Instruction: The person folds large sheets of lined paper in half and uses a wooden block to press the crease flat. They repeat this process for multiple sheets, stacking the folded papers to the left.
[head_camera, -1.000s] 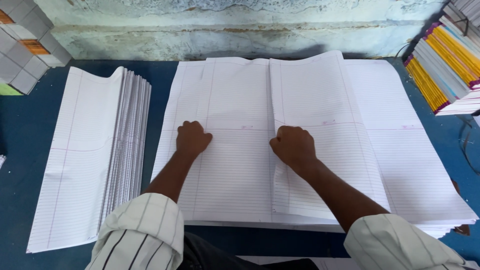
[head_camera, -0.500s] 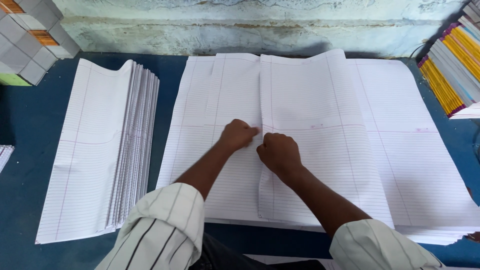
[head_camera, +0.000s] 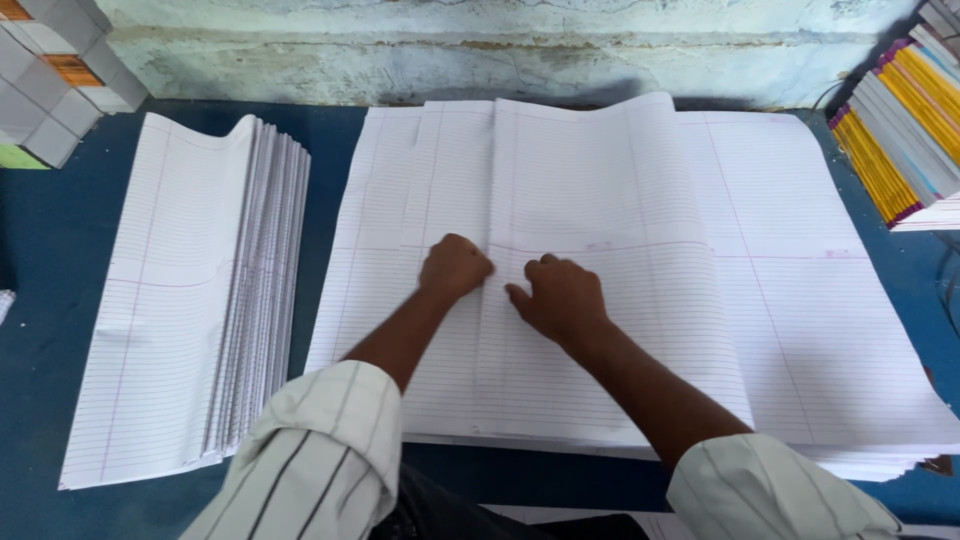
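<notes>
Several folded ruled sheets (head_camera: 190, 300) are stacked at the left of the frame on the blue table (head_camera: 35, 250), with grey blocks (head_camera: 50, 75) seen in the upper left corner. Toward the centre, a broad pile of flat ruled sheets (head_camera: 800, 330) is spread out, and its top sheet (head_camera: 580, 200) is doubled over so that a fold line runs down the middle of the frame. The left hand (head_camera: 455, 268) is closed into a fist and pressed on the paper at that fold; just beside it, the right hand (head_camera: 560, 298) is laid on the same sheet with fingers curled, and nothing is clamped in either. The creasing step is judged to be in hand. For the next move, firm pressure along the whole fold would be called for, with the edges kept aligned. Coloured-spine books (head_camera: 905, 130) are stacked at the upper right.
</notes>
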